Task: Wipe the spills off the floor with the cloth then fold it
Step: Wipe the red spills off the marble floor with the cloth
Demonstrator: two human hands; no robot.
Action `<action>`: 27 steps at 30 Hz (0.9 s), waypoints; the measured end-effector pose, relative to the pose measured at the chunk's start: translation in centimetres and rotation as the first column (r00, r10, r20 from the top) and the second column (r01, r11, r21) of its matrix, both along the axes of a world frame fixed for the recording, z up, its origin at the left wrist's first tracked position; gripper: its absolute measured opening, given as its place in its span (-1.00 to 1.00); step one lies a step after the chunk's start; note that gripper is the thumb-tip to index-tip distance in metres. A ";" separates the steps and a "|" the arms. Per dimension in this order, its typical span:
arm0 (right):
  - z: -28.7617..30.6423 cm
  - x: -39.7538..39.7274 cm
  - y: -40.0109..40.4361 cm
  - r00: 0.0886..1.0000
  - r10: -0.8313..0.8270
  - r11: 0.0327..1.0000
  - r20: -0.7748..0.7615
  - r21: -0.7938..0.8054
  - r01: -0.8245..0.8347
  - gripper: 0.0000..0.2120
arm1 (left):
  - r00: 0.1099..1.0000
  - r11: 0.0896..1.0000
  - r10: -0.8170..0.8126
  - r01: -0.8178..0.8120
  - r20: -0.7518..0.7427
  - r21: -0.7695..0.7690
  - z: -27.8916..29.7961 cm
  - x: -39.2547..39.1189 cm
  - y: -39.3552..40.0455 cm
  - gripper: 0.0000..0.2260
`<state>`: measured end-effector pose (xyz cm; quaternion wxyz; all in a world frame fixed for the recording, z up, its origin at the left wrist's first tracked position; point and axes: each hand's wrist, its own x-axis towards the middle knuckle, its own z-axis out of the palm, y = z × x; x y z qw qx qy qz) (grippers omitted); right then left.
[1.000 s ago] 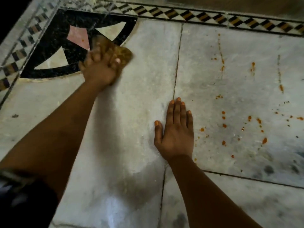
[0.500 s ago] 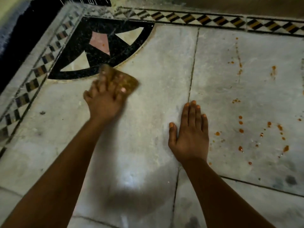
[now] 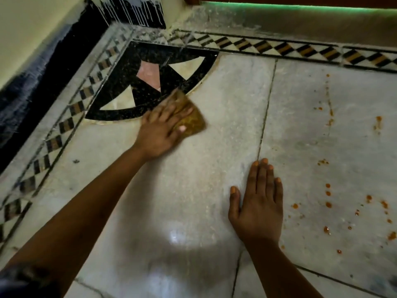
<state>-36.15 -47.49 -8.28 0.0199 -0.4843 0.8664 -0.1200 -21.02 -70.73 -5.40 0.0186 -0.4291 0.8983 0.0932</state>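
A small yellowish-brown cloth [image 3: 189,117], blurred and crumpled into a rough wedge, lies on a pale marble floor [image 3: 206,173] at the edge of a black corner inlay [image 3: 137,82]. The left hand [image 3: 160,131] lies on top of the cloth, fingers spread and mostly straight, pressing it flat against the stone; the thumb tip rests on the cloth's near edge. The cloth looks coarse and mottled, stained in darker patches.

The right hand [image 3: 258,203] rests flat on the floor nearer the viewer, well apart from the cloth, fingers straight and together, holding nothing, across a dark grout line between two slabs.

To its right, orange spills [image 3: 327,196] dot the marble as small drops and streaks, scattered over the right-hand slab. The marble is grey-white, veined and glossy, with a bright reflection near the bottom. The inlay is a quarter-circle of speckled black stone with cream and pink wedges. A checkered border [image 3: 285,49] of black, tan and white diamonds runs along the floor's edges.
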 end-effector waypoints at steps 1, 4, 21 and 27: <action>0.1 0.0 -0.1 1.000 0.000 1.000 0.002 0.002 0.000 -0.34 | 0.997 0.997 0.080 -0.080 0.003 -0.021 -0.1 1.5 -0.3 -0.42; -0.1 0.1 -0.1 1.000 0.002 1.000 0.001 0.007 -0.002 -0.34 | 0.893 0.892 0.451 -0.450 0.006 -0.033 0.0 1.8 -4.8 -0.51; -0.1 -0.1 -0.5 1.000 0.005 1.000 -0.004 -0.022 -0.005 -0.34 | 0.965 0.964 0.249 -0.255 -0.081 -0.076 -0.7 3.1 5.1 -0.44; -0.4 0.1 -0.1 1.000 0.004 1.000 -0.011 -0.026 -0.004 -0.34 | 0.805 0.809 0.588 -0.585 -0.081 0.060 -0.2 -4.0 0.9 -0.55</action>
